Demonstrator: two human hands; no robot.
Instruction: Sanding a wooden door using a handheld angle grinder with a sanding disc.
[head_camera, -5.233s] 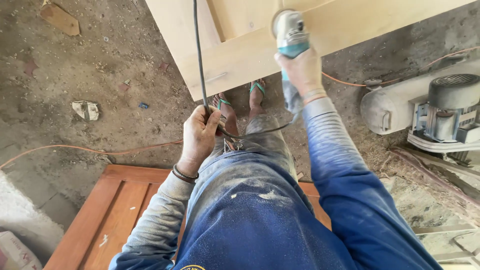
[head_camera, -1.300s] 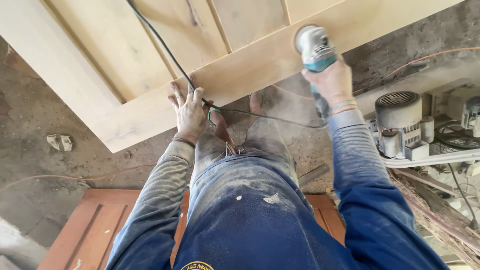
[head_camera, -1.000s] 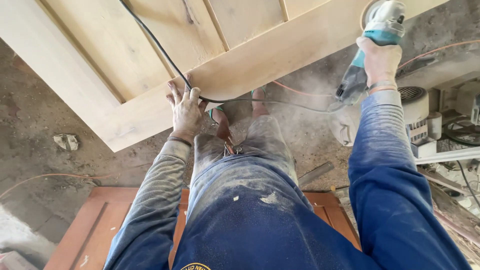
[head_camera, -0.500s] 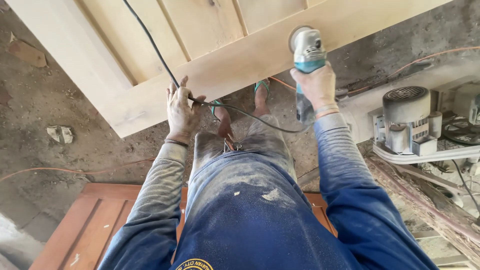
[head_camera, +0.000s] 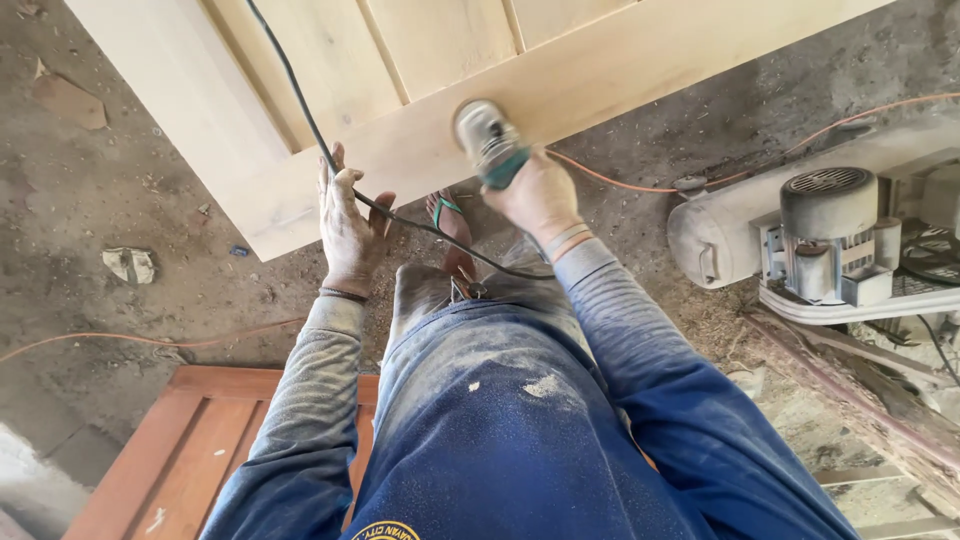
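Since half a second ago the grinder has slid left along the bottom rail, closer to the left hand. Pale unfinished wooden door (head_camera: 640, 50) fills the upper view, lying flat; all else placed against it. Grey motor machine (head_camera: 820, 235) sits off its lower right, reddish door (head_camera: 190, 450) on the ground below it. Right hand (head_camera: 535, 200) wrapped tight around the angle grinder (head_camera: 488, 145), pressed on the rail's near edge. Left hand (head_camera: 345, 225) flat, fingers extended, on the rail near the door's corner, pinning the black cord (head_camera: 300, 100).
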